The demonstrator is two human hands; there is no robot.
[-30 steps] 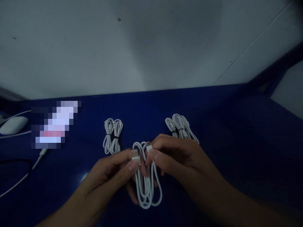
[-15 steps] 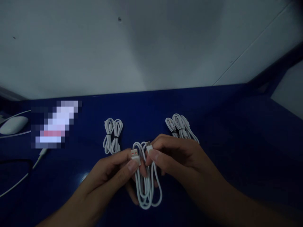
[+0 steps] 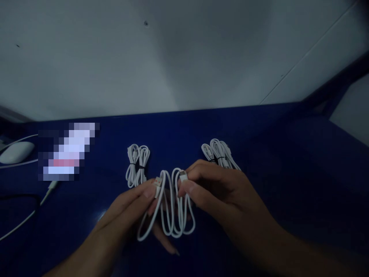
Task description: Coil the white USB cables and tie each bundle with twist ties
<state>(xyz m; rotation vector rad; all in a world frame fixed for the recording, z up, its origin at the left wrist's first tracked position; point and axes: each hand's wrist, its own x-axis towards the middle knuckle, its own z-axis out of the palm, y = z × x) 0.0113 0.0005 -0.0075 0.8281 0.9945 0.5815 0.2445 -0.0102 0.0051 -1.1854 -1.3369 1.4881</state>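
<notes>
A loose white USB cable [image 3: 170,215] hangs in several loops between my hands above a dark blue table [image 3: 259,154]. My left hand [image 3: 135,207] pinches the wide USB plug end between thumb and forefinger. My right hand [image 3: 213,188] pinches the small plug end the same way. Behind my hands lie two coiled white cables, each bound with a black tie: one cable bundle [image 3: 137,165] at centre left and another bundle [image 3: 219,154] partly hidden behind my right hand.
A white mouse-shaped object [image 3: 15,152] with thin white cords sits at the far left edge. A blurred-out patch [image 3: 67,152] lies beside it. A grey wall rises behind the table. The blue surface stretches away to the right.
My left hand has moved slightly left and turned the USB plug, so the cable loops have spread wider apart. My right hand has lifted a little.
</notes>
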